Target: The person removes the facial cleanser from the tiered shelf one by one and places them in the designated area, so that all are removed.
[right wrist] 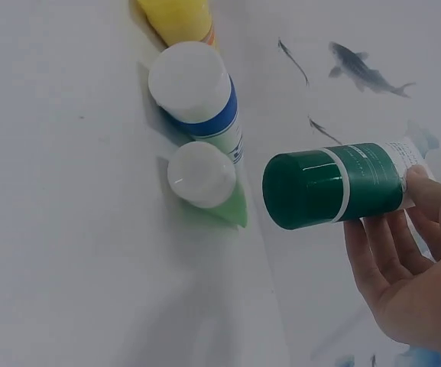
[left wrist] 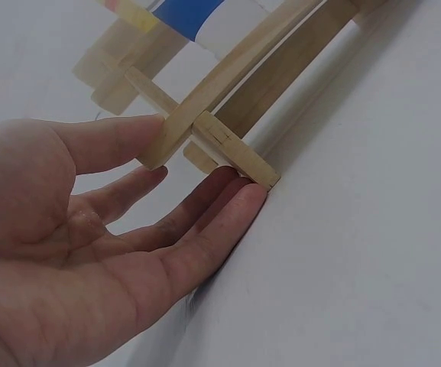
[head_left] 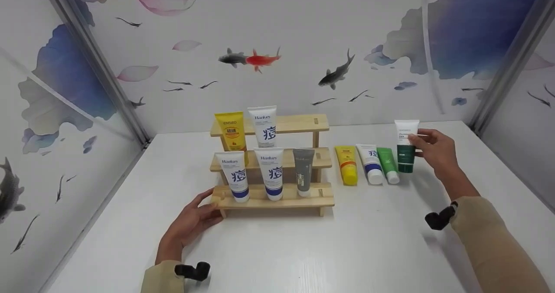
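My right hand (head_left: 435, 150) pinches a white and dark green squeeze tube (head_left: 406, 154) between thumb and fingers, cap downward. In the right wrist view the tube's green cap (right wrist: 303, 189) hangs above the table beside the lying tubes. My left hand (head_left: 195, 221) holds the left end of a three-step wooden display rack (head_left: 260, 204), thumb at the lowest shelf's end and fingers against its leg (left wrist: 235, 153). On that shelf stand two white and blue tubes (head_left: 234, 176) and a grey tube (head_left: 304, 171). Higher up are a yellow tube (head_left: 230, 132) and another white tube (head_left: 263, 126).
Right of the rack, a yellow tube (head_left: 347, 165), a white and blue tube (head_left: 370, 163) and a green tube (head_left: 387, 165) lie in a row on the white table (head_left: 368, 241). Printed panels (head_left: 295, 24) with fish wall in the back and sides.
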The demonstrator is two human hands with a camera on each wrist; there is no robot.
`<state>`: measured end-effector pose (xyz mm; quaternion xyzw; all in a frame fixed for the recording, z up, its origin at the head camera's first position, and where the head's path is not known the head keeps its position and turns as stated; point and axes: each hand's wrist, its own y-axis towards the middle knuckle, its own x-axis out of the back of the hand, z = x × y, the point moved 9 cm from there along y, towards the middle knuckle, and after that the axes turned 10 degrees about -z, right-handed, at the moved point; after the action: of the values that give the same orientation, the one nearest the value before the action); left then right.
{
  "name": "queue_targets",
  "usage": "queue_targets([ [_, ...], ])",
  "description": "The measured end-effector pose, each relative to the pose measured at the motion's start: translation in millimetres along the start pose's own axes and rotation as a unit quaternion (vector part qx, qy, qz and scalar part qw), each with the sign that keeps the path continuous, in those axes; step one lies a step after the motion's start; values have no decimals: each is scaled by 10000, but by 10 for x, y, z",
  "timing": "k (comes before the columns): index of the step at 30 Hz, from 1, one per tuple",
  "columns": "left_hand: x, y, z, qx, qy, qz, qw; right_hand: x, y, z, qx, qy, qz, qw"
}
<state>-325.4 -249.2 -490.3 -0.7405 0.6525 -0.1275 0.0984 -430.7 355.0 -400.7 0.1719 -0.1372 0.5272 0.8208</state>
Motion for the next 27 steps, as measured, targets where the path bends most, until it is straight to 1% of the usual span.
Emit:
queue_targets([
  [9, 6, -3, 8, -13, 2, 38, 10000, -1, 88, -216, -352, 73, -8, 9994],
  [16, 12, 3, 14, 4, -17, 107, 9999, -79, 94, -400, -736, -94, 168, 9971],
  [22, 13, 3, 5, -19, -51, 114, 9999, -114, 122, -529, -935, -82, 276, 9952],
  [27, 5, -1, -13, -57, -41, 112, 9999, -114, 163, -642, -1163, -72, 223, 9929],
])
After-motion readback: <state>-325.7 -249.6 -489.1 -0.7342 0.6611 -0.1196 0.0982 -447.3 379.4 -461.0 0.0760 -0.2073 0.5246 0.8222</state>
